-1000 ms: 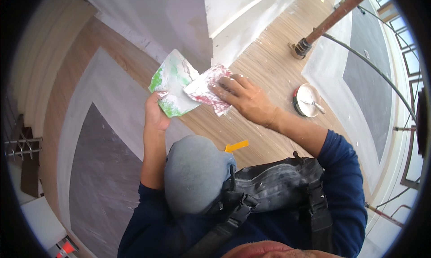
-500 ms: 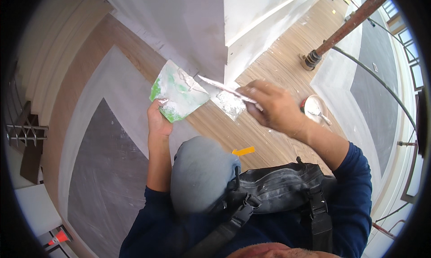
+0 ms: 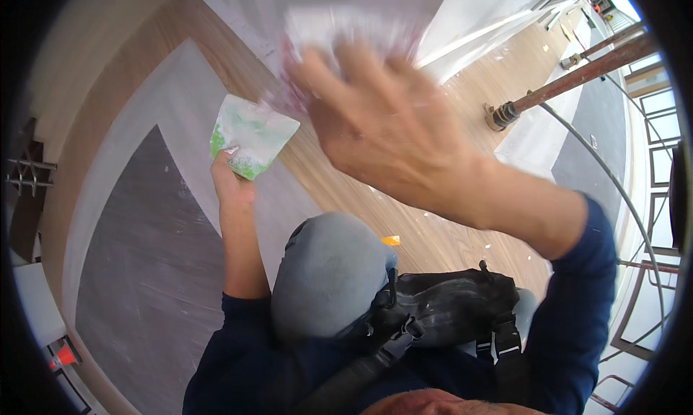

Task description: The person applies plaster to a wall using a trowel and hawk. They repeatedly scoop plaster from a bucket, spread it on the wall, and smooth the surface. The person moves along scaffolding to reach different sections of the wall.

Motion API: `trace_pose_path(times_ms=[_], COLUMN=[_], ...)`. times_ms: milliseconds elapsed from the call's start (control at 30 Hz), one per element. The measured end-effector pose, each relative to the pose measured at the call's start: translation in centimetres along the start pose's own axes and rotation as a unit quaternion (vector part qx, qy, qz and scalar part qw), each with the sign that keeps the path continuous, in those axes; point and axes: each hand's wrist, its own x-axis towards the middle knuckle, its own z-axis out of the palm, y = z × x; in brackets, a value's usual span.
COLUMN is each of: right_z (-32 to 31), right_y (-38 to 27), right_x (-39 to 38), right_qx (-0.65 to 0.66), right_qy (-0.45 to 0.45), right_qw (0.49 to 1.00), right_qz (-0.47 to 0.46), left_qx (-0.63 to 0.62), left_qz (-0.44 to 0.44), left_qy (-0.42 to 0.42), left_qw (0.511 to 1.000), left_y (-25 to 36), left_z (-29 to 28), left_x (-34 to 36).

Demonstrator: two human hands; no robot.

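My left hand grips the lower corner of a green putty spreader, whose flat face is smeared with white putty. My right hand is raised in front of the wall, blurred by motion. Its fingers spread over a second, whitish and pinkish putty spreader, also smeared by movement. Whether this blade touches the wall I cannot tell. The right hand and forearm cover the wall's bottom corner and part of the floor there.
A rusty pole stands at the right, with a dark cable curving past it. On the wood-look floor lie an orange scrap and white flecks. A black bag sits at my waist. An orange cone stands far left.
My right hand has risen with its spreader, toward the wall and the camera. My left hand and the green spreader have shifted left in the picture. The round tub is now out of sight.
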Motion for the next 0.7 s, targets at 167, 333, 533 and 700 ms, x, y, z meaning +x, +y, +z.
trace_pose_path(times_ms=[167,333,533,700], right_z=[-5.5,8.3,18.6,15.1], right_y=[1.9,0.6,-7.1,-8.3], right_x=[7.3,2.5,-7.3,-9.3], right_qx=[-0.319,-0.267,-0.090,0.235], right_qy=[-0.185,-0.188,-0.397,-0.339], right_qw=[0.928,0.945,0.912,0.903], right_qz=[0.041,0.030,0.053,0.118], left_qx=[-0.027,-0.018,0.004,-0.006], left_qz=[-0.032,-0.030,-0.027,-0.016], left_qy=[-0.033,-0.024,-0.041,-0.020], left_qw=[0.999,0.999,0.999,1.000], left_y=[-1.8,-0.3,-0.4,-0.2], left_z=[-0.8,-0.6,0.0,-0.4], left_x=[2.1,1.3,1.4,1.3])
